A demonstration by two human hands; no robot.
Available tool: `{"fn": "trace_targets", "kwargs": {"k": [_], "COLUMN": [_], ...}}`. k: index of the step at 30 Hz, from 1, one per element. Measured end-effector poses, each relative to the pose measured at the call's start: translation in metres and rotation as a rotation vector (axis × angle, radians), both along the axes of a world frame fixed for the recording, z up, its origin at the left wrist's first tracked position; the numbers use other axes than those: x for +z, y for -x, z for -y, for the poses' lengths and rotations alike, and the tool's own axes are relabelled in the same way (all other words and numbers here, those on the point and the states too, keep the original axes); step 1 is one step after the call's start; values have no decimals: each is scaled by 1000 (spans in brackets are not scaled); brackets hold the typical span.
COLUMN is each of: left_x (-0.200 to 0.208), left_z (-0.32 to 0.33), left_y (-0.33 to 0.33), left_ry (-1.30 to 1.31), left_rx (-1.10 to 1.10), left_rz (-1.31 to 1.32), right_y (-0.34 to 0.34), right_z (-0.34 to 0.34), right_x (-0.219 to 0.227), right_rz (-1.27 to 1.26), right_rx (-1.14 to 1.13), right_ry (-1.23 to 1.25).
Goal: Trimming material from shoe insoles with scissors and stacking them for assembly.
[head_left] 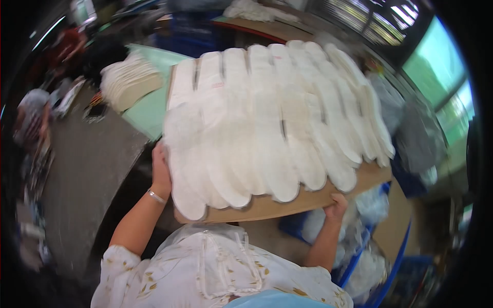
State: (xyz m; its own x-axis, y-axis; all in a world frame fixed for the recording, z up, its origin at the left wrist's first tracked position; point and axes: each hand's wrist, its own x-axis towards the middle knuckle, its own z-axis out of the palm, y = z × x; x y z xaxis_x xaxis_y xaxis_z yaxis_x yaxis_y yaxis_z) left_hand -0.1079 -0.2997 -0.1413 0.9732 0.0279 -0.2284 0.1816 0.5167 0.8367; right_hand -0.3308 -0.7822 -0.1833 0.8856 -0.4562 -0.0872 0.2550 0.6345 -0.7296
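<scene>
A wide brown cardboard sheet [287,204] is held out in front of me, level with my waist. Rows of white, insole-shaped pieces [231,118] overlap on it and cover most of its surface, their rounded ends hanging near the front edge. My left hand [160,167] grips the sheet's left side, fingers partly hidden beneath and behind it. At the near right edge, my right hand [336,206] is closed on the cardboard, with its fingers curled over the rim.
Left of the sheet, a stack of cream pieces [131,79] stands on a pale green board [149,115]. Blue crates [354,264] with clear plastic bags [367,272] stand at lower right. Grey bags [418,136] sit by the window. Another person [33,118] is at far left.
</scene>
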Motion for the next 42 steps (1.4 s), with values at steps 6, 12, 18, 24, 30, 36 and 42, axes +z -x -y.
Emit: {"fn": "trace_targets", "kwargs": {"k": [6, 12, 18, 24, 30, 36, 42], "left_x": [57, 22, 17, -42, 48, 71, 72], "left_z": [-38, -20, 97, 218, 328, 251, 210], "left_y": [132, 266, 363, 347, 300, 285, 304], "left_ry": [285, 443, 585, 638, 179, 179, 111], "left_rx": [-122, 286, 502, 725, 880, 1213, 1244], "left_rz": [89, 374, 629, 972, 799, 770, 701], "right_y": [-20, -76, -93, -121, -102, -77, -116], "right_z": [11, 15, 22, 1, -51, -134, -117], "right_x": [66, 76, 104, 129, 148, 142, 129], "right_rz": [161, 94, 82, 16, 167, 226, 52], "right_rx": [400, 771, 1015, 1198, 1473, 1634, 1598], "right_ry": [5, -33, -61, -42, -126, -51, -164]}}
